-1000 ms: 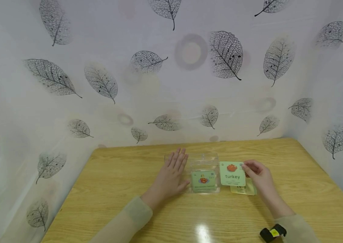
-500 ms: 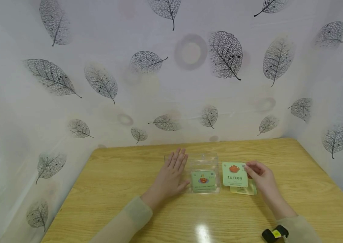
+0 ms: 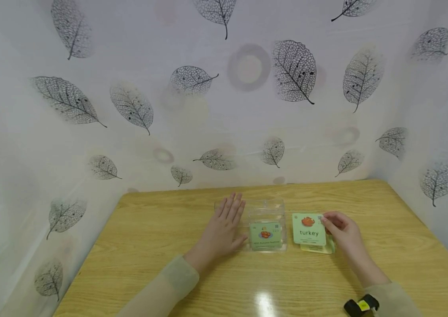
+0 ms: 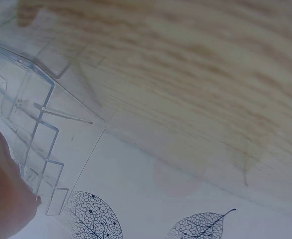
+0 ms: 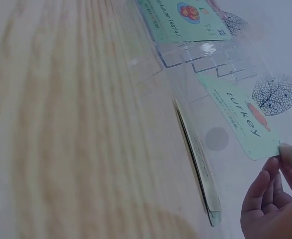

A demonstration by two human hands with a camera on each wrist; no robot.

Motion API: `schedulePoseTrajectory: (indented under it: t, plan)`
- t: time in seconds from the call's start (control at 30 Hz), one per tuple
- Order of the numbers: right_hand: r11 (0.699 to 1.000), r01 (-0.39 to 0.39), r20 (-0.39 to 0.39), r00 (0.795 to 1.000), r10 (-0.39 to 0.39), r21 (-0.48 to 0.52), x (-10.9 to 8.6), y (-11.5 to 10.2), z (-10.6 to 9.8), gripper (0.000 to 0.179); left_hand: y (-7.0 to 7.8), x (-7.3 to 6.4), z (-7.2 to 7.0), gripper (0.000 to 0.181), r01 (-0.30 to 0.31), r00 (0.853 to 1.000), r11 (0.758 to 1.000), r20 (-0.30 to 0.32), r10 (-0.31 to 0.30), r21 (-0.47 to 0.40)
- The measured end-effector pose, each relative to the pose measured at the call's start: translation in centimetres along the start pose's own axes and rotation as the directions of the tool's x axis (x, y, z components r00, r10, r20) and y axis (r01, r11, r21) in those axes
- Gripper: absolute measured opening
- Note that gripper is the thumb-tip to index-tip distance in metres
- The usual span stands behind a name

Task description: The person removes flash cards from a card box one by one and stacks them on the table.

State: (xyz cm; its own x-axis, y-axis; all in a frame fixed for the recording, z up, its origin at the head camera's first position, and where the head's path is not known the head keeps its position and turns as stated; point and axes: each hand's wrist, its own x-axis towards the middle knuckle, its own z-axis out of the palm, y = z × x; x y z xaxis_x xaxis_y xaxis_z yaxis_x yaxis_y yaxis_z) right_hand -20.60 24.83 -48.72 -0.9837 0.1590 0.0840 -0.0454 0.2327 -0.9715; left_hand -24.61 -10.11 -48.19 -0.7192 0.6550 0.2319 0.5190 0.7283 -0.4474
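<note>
while the right hand [image 3: 344, 230] pinches the turkey card [image 3: 309, 229] above other cards [image 3: 316, 249] toward the table's [image 3: 140, 237] far edge, a slack grip could drop it; the left hand [image 3: 224, 229] lies straight-fingered over the holder [image 3: 266, 216].

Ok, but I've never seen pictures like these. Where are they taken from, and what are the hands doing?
There's no robot here, just a person's two bare hands. The widest picture comes from a camera worn on the head, looking forward and down. The other two come from cameras on the wrists, seeing things close up. On the wooden table stands a clear holder with a green card in it. The left hand lies flat over one side of the holder. The fingers of the right hand pinch the turkey card above a small pile of cards.
</note>
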Motion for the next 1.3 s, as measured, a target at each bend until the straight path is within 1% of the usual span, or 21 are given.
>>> schedulePoseTrajectory:
  t: [0.4,0.8,0.87,1.1,1.3]
  plan:
    - [1.000,-0.021,0.013,1.000,0.021,-0.017,-0.23,0.07,-0.35,0.036,-0.07,0.02,0.04,0.097,0.000,1.000,1.000,-0.003,0.001,0.012]
    - [0.996,-0.033,0.009,0.999,0.034,-0.082,-0.39,0.57,-0.67,0.036,0.00,0.05,0.02,0.097,0.001,1.000,1.000,0.011,-0.001,0.001]
    - [0.994,-0.037,0.009,0.999,0.038,-0.104,-0.36,0.55,-0.70,0.038,0.00,0.04,0.00,0.098,0.001,1.000,1.000,0.010,-0.001,0.002]
    - [0.991,-0.033,0.015,0.999,0.035,-0.128,-0.43,0.51,-0.74,0.040,-0.01,0.01,0.08,0.097,0.001,1.000,1.000,0.008,0.000,-0.005]
    - [0.984,-0.045,0.020,0.999,0.049,-0.171,-0.42,0.50,-0.77,0.041,-0.04,-0.02,0.02,0.096,-0.001,1.000,1.000,0.005,0.001,0.004]
